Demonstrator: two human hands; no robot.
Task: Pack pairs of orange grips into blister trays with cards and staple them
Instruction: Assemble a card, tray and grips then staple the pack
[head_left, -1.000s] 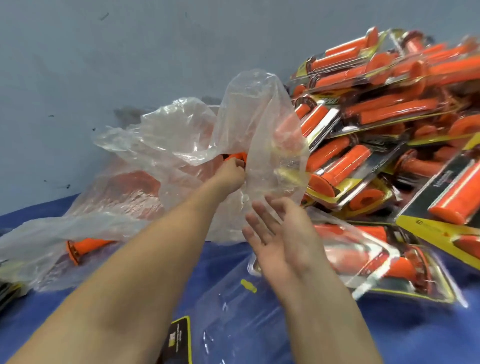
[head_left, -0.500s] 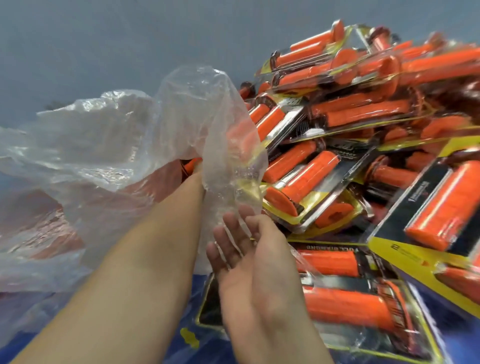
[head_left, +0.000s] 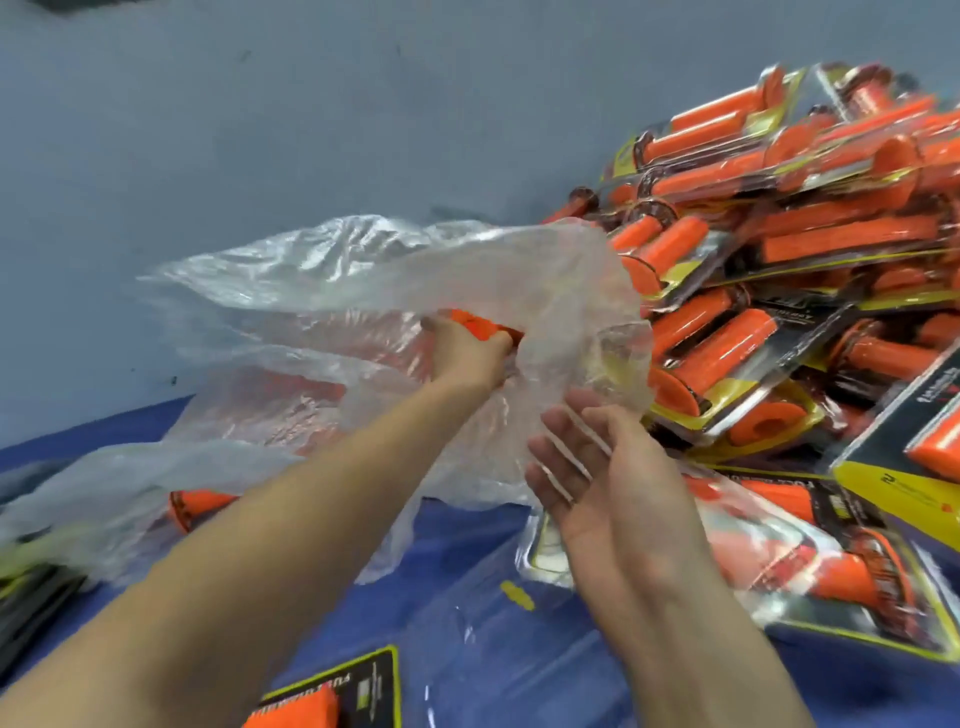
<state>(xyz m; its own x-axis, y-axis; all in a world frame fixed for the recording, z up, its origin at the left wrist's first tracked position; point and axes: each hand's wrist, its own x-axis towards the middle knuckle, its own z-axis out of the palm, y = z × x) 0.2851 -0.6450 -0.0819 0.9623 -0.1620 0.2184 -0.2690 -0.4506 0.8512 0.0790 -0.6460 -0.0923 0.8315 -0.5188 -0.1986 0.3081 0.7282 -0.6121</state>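
Left hand (head_left: 467, 358) has surfaced from the bag (head_left: 363, 270) clutching a grip (head_left: 475, 323); right hand (head_left: 597, 478), just beside, waits spread and empty.

grips (head_left: 717, 353) orange | cards (head_left: 883, 470) black, yellow-edged | bag (head_left: 363, 270) clear | cloth (head_left: 457, 545) blue

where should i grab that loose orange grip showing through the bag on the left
Around the barrel of the loose orange grip, just right of its flared end, from above, fingers across it. It lies flat on the blue cloth, flare pointing left; the plastic bag covers it, so its film probably needs lifting first.
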